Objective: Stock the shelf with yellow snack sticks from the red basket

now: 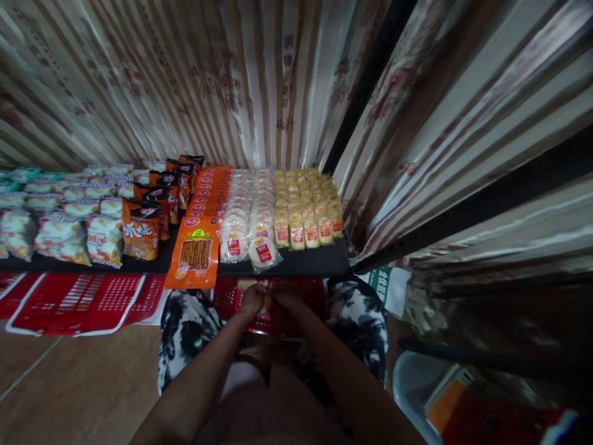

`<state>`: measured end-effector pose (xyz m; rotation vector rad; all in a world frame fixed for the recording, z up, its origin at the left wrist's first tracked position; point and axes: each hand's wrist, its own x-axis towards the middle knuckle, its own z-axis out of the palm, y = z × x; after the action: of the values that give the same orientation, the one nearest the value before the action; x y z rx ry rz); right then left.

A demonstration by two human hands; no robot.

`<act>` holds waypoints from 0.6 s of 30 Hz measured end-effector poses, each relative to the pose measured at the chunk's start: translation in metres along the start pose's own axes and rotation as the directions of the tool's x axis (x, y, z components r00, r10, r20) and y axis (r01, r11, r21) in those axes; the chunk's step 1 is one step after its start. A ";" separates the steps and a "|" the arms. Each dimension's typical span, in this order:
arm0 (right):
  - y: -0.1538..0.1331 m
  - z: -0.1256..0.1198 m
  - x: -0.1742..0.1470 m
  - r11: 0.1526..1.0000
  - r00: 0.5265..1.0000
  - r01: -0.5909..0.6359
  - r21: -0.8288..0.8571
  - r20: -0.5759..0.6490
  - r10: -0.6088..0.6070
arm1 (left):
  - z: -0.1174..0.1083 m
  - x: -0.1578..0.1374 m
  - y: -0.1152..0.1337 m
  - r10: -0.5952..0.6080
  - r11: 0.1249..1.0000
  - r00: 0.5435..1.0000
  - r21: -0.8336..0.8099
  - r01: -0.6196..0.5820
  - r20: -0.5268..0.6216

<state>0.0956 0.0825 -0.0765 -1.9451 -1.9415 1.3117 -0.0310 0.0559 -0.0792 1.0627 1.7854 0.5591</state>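
Observation:
My left hand point(252, 300) and my right hand point(287, 298) meet low in front of me, just under the shelf edge. Both look closed, fingertips close together, over a red basket point(317, 303) between my knees. Whatever lies between the fingers is too dark and small to make out. A pale packet point(245, 283) shows in the basket beside the left hand. On the shelf above stand rows of round white crackers in clear wrap point(263, 249) and small yellow wrapped cakes point(311, 232). An orange snack bag point(194, 250) overhangs the front edge.
Further left on the black shelf point(296, 262) are orange-black snack bags point(140, 232) and several pale bags point(62, 238). A red basket with a white handle point(83, 303) sits below. Striped curtain point(259, 80) and a black post point(365, 86) bound the back. A white tub point(407, 383) is at right.

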 end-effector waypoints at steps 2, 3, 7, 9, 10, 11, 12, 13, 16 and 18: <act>-0.002 -0.004 -0.002 1.000 1.000 0.020 0.011 -0.002 -0.020 | -0.001 0.000 0.003 0.024 1.000 1.000 -0.004 -0.024 -0.020; -0.003 -0.006 -0.003 0.999 1.000 0.028 0.023 -0.001 -0.028 | -0.002 0.001 0.003 0.035 0.999 0.999 -0.002 -0.035 -0.029; -0.004 -0.008 -0.008 0.994 0.997 0.077 0.082 -0.003 -0.077 | -0.004 0.003 0.005 0.077 0.997 0.995 0.015 -0.077 -0.059; -0.004 -0.008 -0.012 0.989 0.995 0.102 0.111 0.002 -0.103 | -0.005 0.003 0.005 0.095 0.995 0.993 0.027 -0.094 -0.070; -0.003 -0.008 -0.015 0.986 0.993 0.114 0.122 0.007 -0.116 | -0.005 0.002 0.006 0.103 0.994 0.992 0.033 -0.101 -0.074; -0.003 -0.008 -0.018 0.983 0.992 0.126 0.131 0.013 -0.129 | -0.006 0.002 0.006 0.109 0.993 0.991 0.040 -0.107 -0.077; -0.003 -0.009 -0.022 0.981 0.990 0.137 0.139 0.019 -0.141 | -0.006 0.001 0.007 0.114 0.993 0.990 0.048 -0.111 -0.079; -0.003 -0.009 -0.026 0.978 0.988 0.150 0.146 0.024 -0.155 | -0.007 0.000 0.008 0.118 0.992 0.990 0.056 -0.113 -0.082; -0.004 -0.014 -0.042 0.970 0.979 0.194 0.144 0.038 -0.201 | -0.009 -0.005 0.013 0.123 0.990 0.988 0.082 -0.116 -0.093; -0.007 -0.019 -0.053 0.971 0.972 0.221 0.095 0.054 -0.227 | -0.011 -0.007 0.016 0.126 0.988 0.987 0.101 -0.116 -0.099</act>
<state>0.1111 0.0482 -0.0347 -1.6075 -2.0238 1.3869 -0.0329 0.0586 -0.0587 1.2341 1.8631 0.6187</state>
